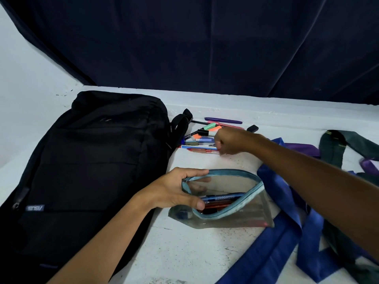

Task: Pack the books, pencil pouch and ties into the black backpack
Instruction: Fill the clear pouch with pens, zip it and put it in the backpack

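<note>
The black backpack (86,169) lies flat on the left of the white surface. In front of me is a clear pencil pouch (235,214) with a light-blue zip edge, and my left hand (176,189) holds its mouth wide. Several pens lie inside it. My right hand (227,141) reaches over to a pile of pens and highlighters (203,136) beside the backpack's strap, fingers curled at the pile; I cannot tell whether it grips one. Blue ties (287,228), a purple tie (303,149) and a dark green tie (346,144) are spread on the right. No books are visible.
A dark blue curtain (205,48) hangs behind the surface's raised back edge (266,103). A small black cap or eraser (252,128) lies beside the pens. The white surface (184,253) shows bare between the backpack and the ties.
</note>
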Demonstrator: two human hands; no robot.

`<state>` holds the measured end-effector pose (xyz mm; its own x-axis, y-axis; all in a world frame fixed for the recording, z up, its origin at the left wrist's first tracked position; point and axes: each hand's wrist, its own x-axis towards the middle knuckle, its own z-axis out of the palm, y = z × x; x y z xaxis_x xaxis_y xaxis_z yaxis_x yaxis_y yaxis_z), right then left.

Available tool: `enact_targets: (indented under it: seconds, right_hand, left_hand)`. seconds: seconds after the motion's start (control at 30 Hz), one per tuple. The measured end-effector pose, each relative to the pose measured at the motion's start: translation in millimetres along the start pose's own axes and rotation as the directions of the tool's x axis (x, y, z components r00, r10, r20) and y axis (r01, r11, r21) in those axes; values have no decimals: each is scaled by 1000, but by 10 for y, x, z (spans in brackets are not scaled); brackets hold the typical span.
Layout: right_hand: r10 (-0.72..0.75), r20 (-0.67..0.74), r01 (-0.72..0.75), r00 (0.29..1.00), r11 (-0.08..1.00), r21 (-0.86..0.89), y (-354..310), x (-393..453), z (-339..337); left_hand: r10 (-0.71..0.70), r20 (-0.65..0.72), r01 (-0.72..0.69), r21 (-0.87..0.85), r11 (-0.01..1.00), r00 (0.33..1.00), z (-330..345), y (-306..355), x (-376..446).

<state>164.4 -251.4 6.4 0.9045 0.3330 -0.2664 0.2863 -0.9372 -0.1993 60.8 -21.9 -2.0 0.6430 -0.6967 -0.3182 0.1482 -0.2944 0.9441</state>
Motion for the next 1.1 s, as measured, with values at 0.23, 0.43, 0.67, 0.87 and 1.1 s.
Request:
enact_targets:
  seconds: [0.23, 0.43, 0.67, 0.87, 1.1]
  right_hand:
    - [-92, -19, 87, 996, 814, 574, 40, -666, -449]
    - [-252, 193, 164, 948, 909, 382, -267, -914, -403]
    - [-113, 423, 139, 899, 990, -31, -444, -876, -261]
    - [-130, 237, 70, 963, 967, 245, -268, -576, -446]
    - [11, -48, 7, 999, 933, 361, 1, 45, -94]
  left_hand:
    - [-1, 2, 1, 18, 1000, 1000, -1, 19, 10]
    - [30, 34, -29, -32, 999, 999, 37, 30, 2]
    - [78, 30, -78, 25, 997, 997, 68, 96, -22]
    - [41, -10, -41, 55, 998, 999, 44, 63, -2]
    - [14, 6, -14, -18, 1000, 1000, 30, 31, 16]
